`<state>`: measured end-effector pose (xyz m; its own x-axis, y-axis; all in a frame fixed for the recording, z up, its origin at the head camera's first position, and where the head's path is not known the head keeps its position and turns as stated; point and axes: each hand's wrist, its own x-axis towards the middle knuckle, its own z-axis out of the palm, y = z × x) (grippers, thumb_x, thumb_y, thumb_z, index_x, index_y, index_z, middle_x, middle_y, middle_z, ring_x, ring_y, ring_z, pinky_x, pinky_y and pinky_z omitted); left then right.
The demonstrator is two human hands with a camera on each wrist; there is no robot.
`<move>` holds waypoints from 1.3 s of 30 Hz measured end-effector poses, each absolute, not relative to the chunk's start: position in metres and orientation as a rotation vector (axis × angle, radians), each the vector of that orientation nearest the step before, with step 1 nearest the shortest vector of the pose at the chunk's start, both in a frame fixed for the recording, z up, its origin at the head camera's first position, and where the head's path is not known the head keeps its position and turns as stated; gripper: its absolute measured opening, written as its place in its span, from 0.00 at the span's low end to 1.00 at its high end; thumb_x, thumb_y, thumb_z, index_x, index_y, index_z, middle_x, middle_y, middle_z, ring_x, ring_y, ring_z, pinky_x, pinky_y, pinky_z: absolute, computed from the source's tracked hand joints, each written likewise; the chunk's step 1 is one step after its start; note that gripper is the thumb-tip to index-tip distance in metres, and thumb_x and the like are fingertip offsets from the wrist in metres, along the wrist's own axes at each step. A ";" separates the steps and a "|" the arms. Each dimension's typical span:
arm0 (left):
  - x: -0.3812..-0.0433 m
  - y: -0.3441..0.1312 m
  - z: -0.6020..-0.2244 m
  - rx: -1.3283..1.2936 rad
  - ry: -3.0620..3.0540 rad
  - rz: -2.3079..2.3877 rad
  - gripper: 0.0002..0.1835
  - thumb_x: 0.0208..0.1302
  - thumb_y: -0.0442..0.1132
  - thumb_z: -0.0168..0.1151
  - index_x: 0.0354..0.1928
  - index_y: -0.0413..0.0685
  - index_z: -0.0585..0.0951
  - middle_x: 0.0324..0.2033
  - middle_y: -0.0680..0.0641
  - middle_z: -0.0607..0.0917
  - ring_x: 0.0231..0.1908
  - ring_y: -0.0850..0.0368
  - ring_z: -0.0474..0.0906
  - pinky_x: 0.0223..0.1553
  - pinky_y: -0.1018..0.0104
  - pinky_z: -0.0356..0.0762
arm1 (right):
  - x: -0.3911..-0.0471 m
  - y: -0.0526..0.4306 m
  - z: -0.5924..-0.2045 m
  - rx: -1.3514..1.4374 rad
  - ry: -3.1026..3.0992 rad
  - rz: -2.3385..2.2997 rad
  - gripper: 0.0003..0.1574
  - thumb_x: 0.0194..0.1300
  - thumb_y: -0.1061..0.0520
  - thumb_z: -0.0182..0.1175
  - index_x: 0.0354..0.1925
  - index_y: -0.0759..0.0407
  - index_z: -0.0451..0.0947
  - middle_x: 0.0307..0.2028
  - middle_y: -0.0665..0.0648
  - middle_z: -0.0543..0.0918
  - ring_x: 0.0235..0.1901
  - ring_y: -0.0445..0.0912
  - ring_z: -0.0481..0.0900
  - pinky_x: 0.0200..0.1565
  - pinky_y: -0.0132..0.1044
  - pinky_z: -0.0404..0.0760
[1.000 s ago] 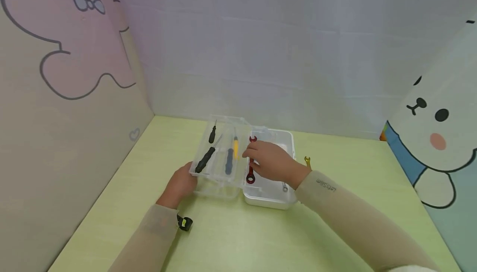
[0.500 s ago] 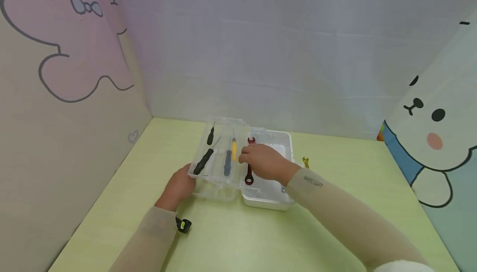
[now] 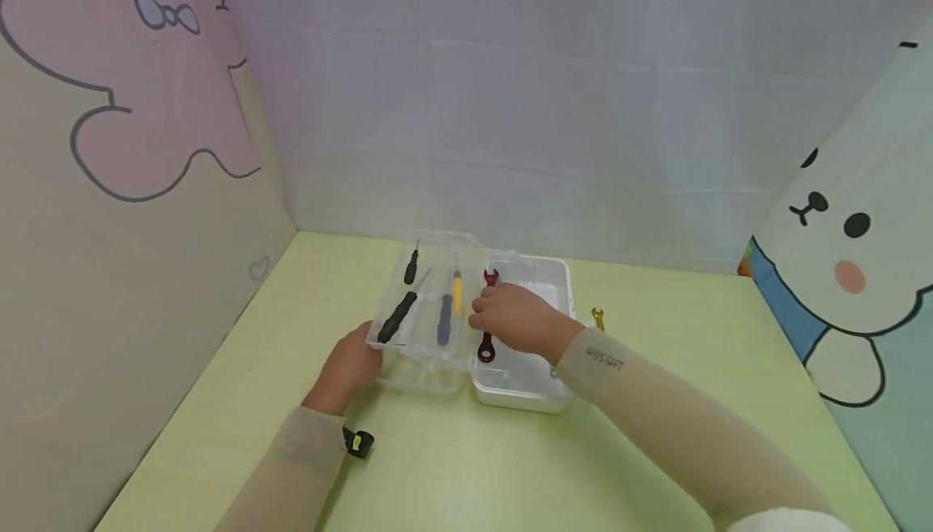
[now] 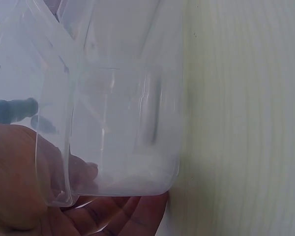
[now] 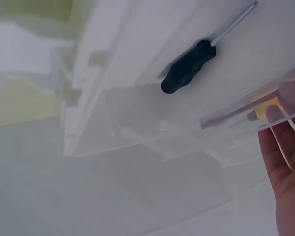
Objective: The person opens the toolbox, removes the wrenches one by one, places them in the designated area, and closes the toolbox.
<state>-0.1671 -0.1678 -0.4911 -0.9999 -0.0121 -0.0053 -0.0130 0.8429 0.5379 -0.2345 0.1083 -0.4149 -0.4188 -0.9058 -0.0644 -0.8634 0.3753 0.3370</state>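
Observation:
In the head view, a clear plastic tray (image 3: 425, 344) is held raised at an angle above a clear lid. My left hand (image 3: 353, 366) grips its near-left corner; in the left wrist view the fingers (image 4: 115, 216) curl below clear plastic. My right hand (image 3: 521, 320) pinches the tray's right wall, with fingertips (image 5: 270, 147) on its rim in the right wrist view. Two black-handled screwdrivers (image 3: 398, 317), a blue-handled one (image 3: 445, 321) and a yellow-handled tool (image 3: 457, 293) lie in it. A red wrench (image 3: 487, 347) is partly hidden under my right hand.
An open white box (image 3: 521, 394) stands right of the tray, with a silver wrench end mostly hidden by the right forearm. Beyond that forearm lies a gold wrench (image 3: 598, 318). A clear lid (image 3: 423, 382) rests beneath the tray on the pale green table (image 3: 466, 467). Printed cloth walls surround it.
My right hand has shifted slightly left, and its fingers have curled in at the tray's right wall. The left hand and the tray stay nearly in place.

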 end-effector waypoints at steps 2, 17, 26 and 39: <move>-0.167 -0.167 -0.491 -0.023 3.013 0.881 0.20 0.71 0.38 0.43 0.60 0.36 0.71 0.52 0.36 0.78 0.46 0.43 0.76 0.47 0.46 0.71 | -0.235 0.107 -0.413 1.638 -2.450 -0.581 0.16 0.61 0.67 0.55 0.32 0.44 0.76 0.23 0.44 0.67 0.27 0.42 0.62 0.35 0.33 0.63; -0.165 -0.168 -0.490 -0.038 3.007 0.869 0.20 0.71 0.38 0.41 0.60 0.37 0.71 0.52 0.37 0.78 0.40 0.47 0.74 0.46 0.46 0.71 | -0.242 0.111 -0.418 1.706 -2.426 -0.424 0.22 0.62 0.70 0.45 0.31 0.46 0.78 0.24 0.44 0.61 0.27 0.42 0.58 0.34 0.34 0.59; -0.166 -0.168 -0.493 0.004 3.028 0.875 0.20 0.70 0.36 0.43 0.60 0.34 0.70 0.52 0.35 0.77 0.45 0.44 0.76 0.46 0.45 0.71 | -0.243 0.117 -0.420 1.703 -2.390 -0.425 0.19 0.62 0.69 0.56 0.37 0.44 0.80 0.27 0.45 0.64 0.28 0.42 0.59 0.35 0.35 0.62; -0.164 -0.165 -0.489 -0.003 3.027 0.886 0.20 0.72 0.37 0.42 0.60 0.33 0.69 0.52 0.34 0.77 0.47 0.42 0.76 0.47 0.45 0.71 | -0.243 0.124 -0.414 1.713 -2.312 -0.469 0.19 0.61 0.68 0.59 0.40 0.42 0.79 0.29 0.46 0.65 0.31 0.43 0.60 0.36 0.36 0.63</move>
<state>-0.1638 -0.1654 -0.4888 -0.9999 -0.0050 0.0110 0.0017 0.8421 0.5393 -0.2432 0.1243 -0.4136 -0.2926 -0.9562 -0.0086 -0.8840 0.2671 0.3837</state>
